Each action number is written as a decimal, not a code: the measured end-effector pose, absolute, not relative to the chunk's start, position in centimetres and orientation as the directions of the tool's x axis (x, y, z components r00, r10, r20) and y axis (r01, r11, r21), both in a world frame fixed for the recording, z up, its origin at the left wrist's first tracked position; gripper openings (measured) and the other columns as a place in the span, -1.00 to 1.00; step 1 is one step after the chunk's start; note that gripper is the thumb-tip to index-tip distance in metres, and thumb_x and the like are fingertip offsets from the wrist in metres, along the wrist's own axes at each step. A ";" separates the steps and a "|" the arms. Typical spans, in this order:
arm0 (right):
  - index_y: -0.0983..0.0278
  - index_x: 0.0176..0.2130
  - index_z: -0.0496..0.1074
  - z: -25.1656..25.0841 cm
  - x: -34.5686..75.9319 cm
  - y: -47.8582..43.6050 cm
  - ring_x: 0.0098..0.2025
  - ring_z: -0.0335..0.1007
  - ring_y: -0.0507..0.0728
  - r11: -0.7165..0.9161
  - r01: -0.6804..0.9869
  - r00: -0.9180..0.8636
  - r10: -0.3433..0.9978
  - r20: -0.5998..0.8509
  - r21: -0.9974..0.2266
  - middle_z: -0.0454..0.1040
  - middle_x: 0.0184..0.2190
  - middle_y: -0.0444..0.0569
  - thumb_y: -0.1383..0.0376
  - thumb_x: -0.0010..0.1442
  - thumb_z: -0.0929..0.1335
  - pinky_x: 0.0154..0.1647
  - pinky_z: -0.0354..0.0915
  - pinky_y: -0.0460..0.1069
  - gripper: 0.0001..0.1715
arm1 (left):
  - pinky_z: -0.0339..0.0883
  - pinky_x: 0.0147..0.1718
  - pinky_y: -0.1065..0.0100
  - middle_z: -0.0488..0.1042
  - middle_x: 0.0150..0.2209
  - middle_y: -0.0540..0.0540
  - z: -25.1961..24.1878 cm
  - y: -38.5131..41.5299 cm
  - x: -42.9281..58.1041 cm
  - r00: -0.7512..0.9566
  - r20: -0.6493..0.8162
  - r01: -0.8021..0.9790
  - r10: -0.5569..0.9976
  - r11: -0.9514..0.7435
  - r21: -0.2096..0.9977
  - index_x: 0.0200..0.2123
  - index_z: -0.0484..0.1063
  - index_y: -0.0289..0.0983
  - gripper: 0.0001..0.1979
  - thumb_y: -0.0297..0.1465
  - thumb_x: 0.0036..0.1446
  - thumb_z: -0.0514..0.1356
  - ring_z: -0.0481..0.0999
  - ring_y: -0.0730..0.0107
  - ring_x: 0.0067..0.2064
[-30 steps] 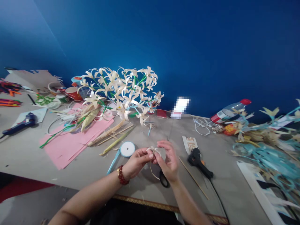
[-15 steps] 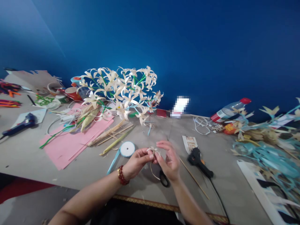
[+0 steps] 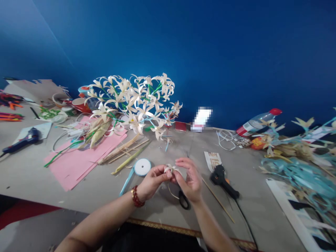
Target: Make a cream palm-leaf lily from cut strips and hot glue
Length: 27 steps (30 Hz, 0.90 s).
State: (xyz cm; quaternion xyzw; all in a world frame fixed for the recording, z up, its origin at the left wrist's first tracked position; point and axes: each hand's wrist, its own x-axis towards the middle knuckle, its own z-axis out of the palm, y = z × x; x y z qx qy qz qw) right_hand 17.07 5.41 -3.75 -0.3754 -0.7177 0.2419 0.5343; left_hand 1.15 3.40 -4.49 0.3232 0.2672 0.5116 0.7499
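Note:
Between my two hands is a small cream-white artificial flower (image 3: 172, 169) with curled petals. My left hand (image 3: 154, 180), with red beads at the wrist, pinches it from the left. My right hand (image 3: 191, 180) grips its right side with thumb and lower fingers, while the index finger stretches out above. Below them a thin pale strip (image 3: 172, 191) curves down near the black handle of the scissors (image 3: 184, 201). Left of my hands lies a white spool (image 3: 142, 167) with light blue ribbon (image 3: 127, 182) trailing off it. The flower's underside is hidden by my fingers.
A bunch of white flowers (image 3: 139, 101) stands at the back. A black glue gun (image 3: 224, 182) and a thin stick (image 3: 219, 201) lie right; a blue glue gun (image 3: 25, 140) and pink paper (image 3: 65, 171) lie left. A bottle (image 3: 258, 122) leans near the wall.
My hands stay almost in place around the flower. Its petals have shifted slightly between my fingers.

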 end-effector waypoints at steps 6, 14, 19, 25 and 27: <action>0.20 -0.08 0.41 -4.6 17.2 5.1 0.00 0.34 0.25 0.548 0.151 -0.068 0.836 0.544 -0.823 0.40 -0.09 0.07 0.36 0.17 0.38 0.05 0.28 0.23 -0.72 | 0.32 -0.24 0.37 0.55 -0.44 -0.08 -4.3 3.3 0.9 0.262 -0.038 -0.526 0.964 0.175 0.832 -0.47 0.51 -0.33 -0.78 -0.28 0.05 0.36 0.50 0.36 -0.35; 0.20 -0.30 0.48 -3.6 16.8 4.2 -0.18 0.40 0.15 0.289 -0.098 -0.189 0.934 0.303 -0.952 0.38 -0.23 -0.02 0.25 0.24 0.37 -0.19 0.38 0.03 -0.91 | 0.30 -0.27 0.41 0.56 -0.42 -0.06 -3.8 3.0 0.5 0.242 0.009 -0.437 0.970 0.101 0.894 -0.46 0.53 -0.32 -0.80 -0.29 0.04 0.36 0.48 0.37 -0.34; 0.20 -0.29 0.49 -3.7 16.4 3.7 -0.22 0.40 0.14 0.175 -0.173 -0.219 0.953 0.212 -0.969 0.36 -0.20 0.00 0.17 0.17 0.43 -0.29 0.42 0.00 -0.84 | 0.29 -0.30 0.41 0.53 -0.45 -0.04 -3.9 3.0 0.5 0.255 -0.013 -0.438 0.967 0.128 0.890 -0.47 0.54 -0.32 -0.78 -0.27 0.03 0.37 0.47 0.38 -0.36; 0.22 -0.32 0.49 -4.2 15.9 3.9 -0.36 0.38 0.06 0.047 -0.246 -0.213 0.972 0.102 -0.968 0.36 -0.10 0.02 0.12 0.10 0.45 -0.41 0.41 -0.04 -0.77 | 0.31 -0.26 0.37 0.54 -0.45 -0.07 -4.2 3.4 0.8 0.308 -0.054 -0.519 0.950 0.215 0.827 -0.46 0.55 -0.34 -0.75 -0.25 -0.01 0.39 0.48 0.37 -0.36; 0.22 -0.32 0.50 -4.1 15.8 4.1 -0.38 0.37 0.06 0.014 -0.256 -0.220 0.973 0.073 -0.967 0.37 -0.07 0.03 0.11 0.09 0.46 -0.44 0.41 -0.05 -0.76 | 0.31 -0.25 0.37 0.54 -0.45 -0.07 -4.3 3.5 0.9 0.323 -0.070 -0.559 0.944 0.250 0.791 -0.45 0.54 -0.34 -0.76 -0.26 -0.03 0.40 0.48 0.38 -0.37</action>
